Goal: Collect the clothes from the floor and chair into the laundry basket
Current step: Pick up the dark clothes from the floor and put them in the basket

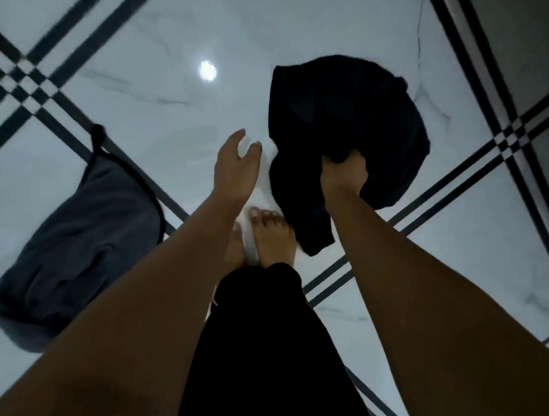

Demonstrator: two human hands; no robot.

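Bare forearms [424,304] reach down, the right hand [344,177] fisted round a limp, bunched black garment [344,114] over the glossy marble floor [149,31], the left hand [235,164] loosely spread beside it, a crumpled grey garment [77,240] lying toward the floor's left edge.

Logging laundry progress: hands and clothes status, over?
Right hand grips black garment. Left hand open, empty. Grey garment on floor, uncollected. Basket not in view.

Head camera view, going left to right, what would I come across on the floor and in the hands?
First the grey garment lying on the floor, then the open left hand, then the black garment bunched in the grip of the right hand.
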